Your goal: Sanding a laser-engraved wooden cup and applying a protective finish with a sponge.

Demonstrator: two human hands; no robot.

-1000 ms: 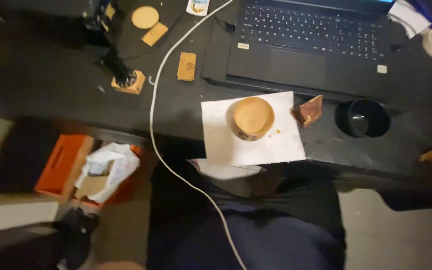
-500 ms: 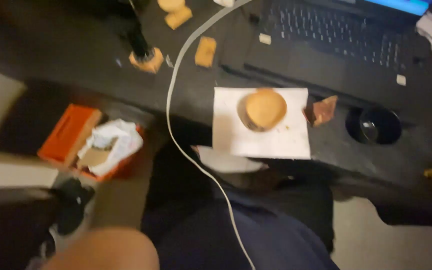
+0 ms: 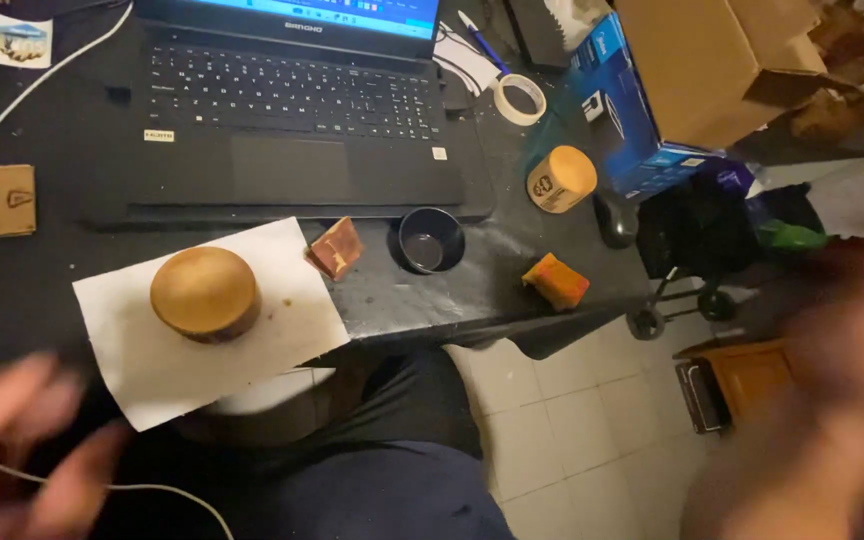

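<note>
Round wooden block (image 3: 205,293) set on white paper sheet (image 3: 142,365) overhanging black desk's (image 3: 512,290) front edge.

Blurred left hand (image 3: 22,450) and right hand (image 3: 832,400) are seen off the desk, well apart; grips cannot be told.

The black bench (image 3: 452,300) carries an open laptop (image 3: 292,130) at its far side. Near its front edge lies a white paper sheet (image 3: 282,330) with a round wooden block (image 3: 204,293) on it; the sheet overhangs the edge. Just right of the sheet sit a small brown piece (image 3: 336,247) and a black cup (image 3: 430,240). Further right lie an orange sponge (image 3: 556,281), a wooden cylinder (image 3: 561,178) and a tape roll (image 3: 520,99). A tan square (image 3: 8,200) lies at the left, and a white cable (image 3: 32,85) runs across the far left corner.
</note>
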